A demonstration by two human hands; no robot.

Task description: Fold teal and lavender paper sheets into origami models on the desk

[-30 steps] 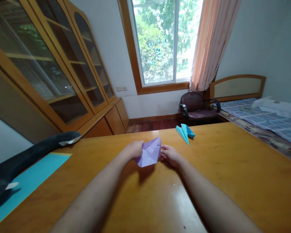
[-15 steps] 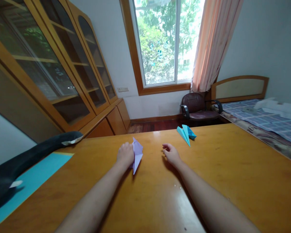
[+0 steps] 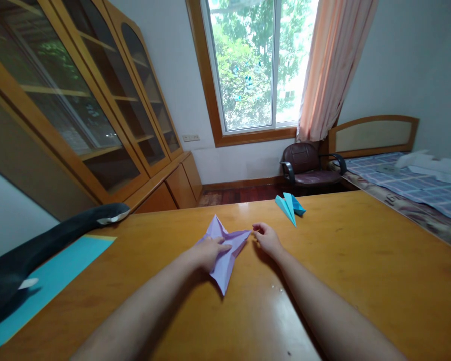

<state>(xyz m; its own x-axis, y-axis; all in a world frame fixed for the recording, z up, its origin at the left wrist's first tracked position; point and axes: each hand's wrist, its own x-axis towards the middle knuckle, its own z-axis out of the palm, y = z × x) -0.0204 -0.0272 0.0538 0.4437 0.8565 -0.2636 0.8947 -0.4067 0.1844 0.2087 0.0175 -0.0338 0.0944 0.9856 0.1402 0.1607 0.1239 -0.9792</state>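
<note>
One folded lilac paper [image 3: 225,250] lies mid-table, its left part hidden under the left hand [image 3: 209,250], fingers flat. Its right tip is pinched by the right hand [image 3: 267,239]. One blue plane [image 3: 289,207] lies far right.

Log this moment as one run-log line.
left hand: flat on lilac folded paper | right hand: pinching its right tip | paper: on wooden table | blue paper plane: beyond, untouched

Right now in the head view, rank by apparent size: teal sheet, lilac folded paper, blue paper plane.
1. teal sheet, though it lies nearer the camera and is partly cut off.
2. lilac folded paper, under the left hand.
3. blue paper plane, farthest away.
</note>
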